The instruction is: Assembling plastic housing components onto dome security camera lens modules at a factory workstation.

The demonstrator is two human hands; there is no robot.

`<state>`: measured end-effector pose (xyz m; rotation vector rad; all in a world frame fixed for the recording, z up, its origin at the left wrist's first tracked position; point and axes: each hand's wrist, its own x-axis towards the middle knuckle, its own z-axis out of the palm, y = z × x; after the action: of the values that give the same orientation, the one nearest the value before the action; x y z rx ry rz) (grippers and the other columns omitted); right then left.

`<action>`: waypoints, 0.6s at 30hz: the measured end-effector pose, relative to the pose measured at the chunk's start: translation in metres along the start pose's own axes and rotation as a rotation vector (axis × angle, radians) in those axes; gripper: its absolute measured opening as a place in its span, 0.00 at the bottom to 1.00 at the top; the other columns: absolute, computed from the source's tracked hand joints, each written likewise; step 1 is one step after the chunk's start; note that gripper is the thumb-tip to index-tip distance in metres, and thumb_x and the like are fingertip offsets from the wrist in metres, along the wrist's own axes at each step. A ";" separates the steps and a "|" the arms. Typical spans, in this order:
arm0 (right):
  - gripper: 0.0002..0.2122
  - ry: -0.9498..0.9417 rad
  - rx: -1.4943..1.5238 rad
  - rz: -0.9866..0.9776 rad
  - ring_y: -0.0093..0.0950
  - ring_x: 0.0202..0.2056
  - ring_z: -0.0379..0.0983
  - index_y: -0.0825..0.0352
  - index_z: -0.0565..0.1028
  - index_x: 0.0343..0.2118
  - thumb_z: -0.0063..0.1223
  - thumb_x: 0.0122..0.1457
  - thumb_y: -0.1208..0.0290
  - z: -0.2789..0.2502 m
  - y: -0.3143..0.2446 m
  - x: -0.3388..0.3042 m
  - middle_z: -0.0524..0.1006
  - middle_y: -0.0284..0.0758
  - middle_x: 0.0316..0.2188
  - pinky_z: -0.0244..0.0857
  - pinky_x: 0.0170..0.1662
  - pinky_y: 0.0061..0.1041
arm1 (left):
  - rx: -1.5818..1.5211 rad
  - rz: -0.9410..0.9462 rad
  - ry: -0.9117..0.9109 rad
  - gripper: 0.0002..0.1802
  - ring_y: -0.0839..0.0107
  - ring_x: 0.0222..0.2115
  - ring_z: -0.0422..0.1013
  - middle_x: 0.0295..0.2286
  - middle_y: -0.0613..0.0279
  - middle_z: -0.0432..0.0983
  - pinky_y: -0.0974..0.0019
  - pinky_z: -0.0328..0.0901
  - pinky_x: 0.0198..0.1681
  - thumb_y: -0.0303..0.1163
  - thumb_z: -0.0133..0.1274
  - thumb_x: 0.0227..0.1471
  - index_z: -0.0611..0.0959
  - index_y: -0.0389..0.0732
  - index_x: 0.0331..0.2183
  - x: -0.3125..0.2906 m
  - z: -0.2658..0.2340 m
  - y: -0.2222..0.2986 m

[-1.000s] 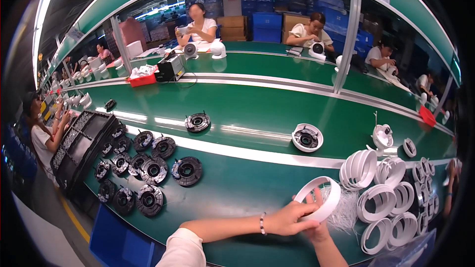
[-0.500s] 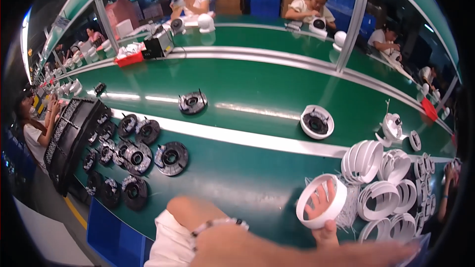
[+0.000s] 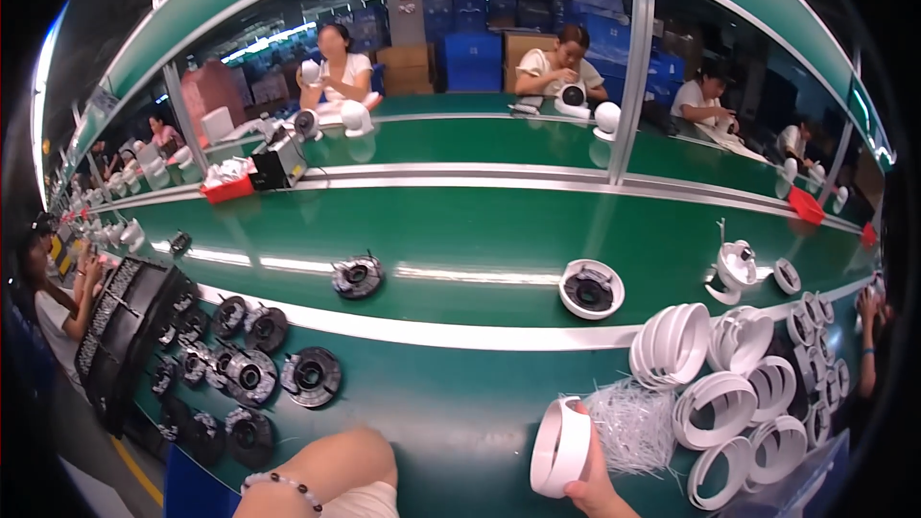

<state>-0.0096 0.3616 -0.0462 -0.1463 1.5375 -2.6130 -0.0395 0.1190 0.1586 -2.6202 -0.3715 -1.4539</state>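
Observation:
A white plastic ring point(image 3: 574, 446) is held upright near the lower edge by my right hand point(image 3: 597, 475), its thumb on the near rim and the fingers largely hidden behind the band. My left arm point(image 3: 345, 460) shows at the lower left, with a beaded bracelet point(image 3: 281, 487) at the wrist; the left hand itself lies beyond the lower edge. Just right of the held ring spreads a heap of thin white strips point(image 3: 633, 427). Further right stand several stacked white rings point(image 3: 715, 411).
Several black round parts with wiring point(image 3: 310, 377) lie on the left beside a black crate point(image 3: 120, 326). On the far side of a white strip are a white bowl-shaped housing point(image 3: 591, 290), another black part point(image 3: 357, 275) and a white assembly point(image 3: 734, 267). Co-workers sit across the bench.
The view has tilted up. My left hand has swung out of the picture at the bottom. The ring in my right hand has turned more side-on, and the spread fingers no longer show through it.

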 end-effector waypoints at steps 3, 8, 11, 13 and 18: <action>0.46 -0.022 -0.015 -0.112 0.39 0.54 0.46 0.66 0.45 0.54 0.64 0.32 0.67 -0.004 0.019 0.000 0.48 0.44 0.53 0.44 0.54 0.36 | -0.376 0.012 0.099 0.15 0.57 0.33 0.64 0.30 0.44 0.69 0.60 0.57 0.40 0.29 0.39 0.49 0.74 0.26 0.31 -0.008 -0.009 0.012; 0.53 -0.030 0.035 -0.002 0.31 0.54 0.46 0.65 0.37 0.56 0.66 0.31 0.63 0.000 0.001 0.008 0.48 0.38 0.53 0.45 0.53 0.30 | 0.220 -0.306 0.941 0.11 0.65 0.30 0.70 0.25 0.57 0.74 0.54 0.48 0.53 0.29 0.45 0.47 0.74 0.38 0.35 -0.112 -0.114 0.002; 0.56 -0.104 -0.071 -0.080 0.34 0.56 0.42 0.64 0.32 0.56 0.66 0.29 0.64 0.001 -0.003 0.013 0.44 0.43 0.55 0.46 0.53 0.32 | 1.312 -1.222 1.128 0.17 0.64 0.33 0.71 0.31 0.47 0.73 0.67 0.64 0.40 0.31 0.47 0.46 0.73 0.29 0.38 -0.204 -0.191 -0.015; 0.57 -0.133 -0.108 -0.089 0.35 0.56 0.41 0.64 0.31 0.56 0.67 0.29 0.64 0.005 -0.001 0.019 0.43 0.45 0.55 0.46 0.52 0.33 | 1.772 -1.678 0.691 0.27 0.59 0.40 0.67 0.37 0.46 0.70 0.65 0.61 0.44 0.41 0.52 0.38 0.72 0.31 0.39 -0.327 -0.215 0.031; 0.59 -0.104 -0.205 -0.130 0.37 0.58 0.38 0.63 0.29 0.56 0.68 0.28 0.62 -0.007 0.002 0.023 0.39 0.49 0.56 0.47 0.52 0.37 | 1.640 -2.316 0.721 0.33 0.55 0.44 0.63 0.41 0.44 0.67 0.63 0.58 0.47 0.39 0.53 0.37 0.66 0.32 0.45 -0.388 -0.179 0.030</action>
<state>-0.0335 0.3633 -0.0511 -0.4053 1.8121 -2.4884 -0.3751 -0.0099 -0.0752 0.4504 -2.7345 -0.7014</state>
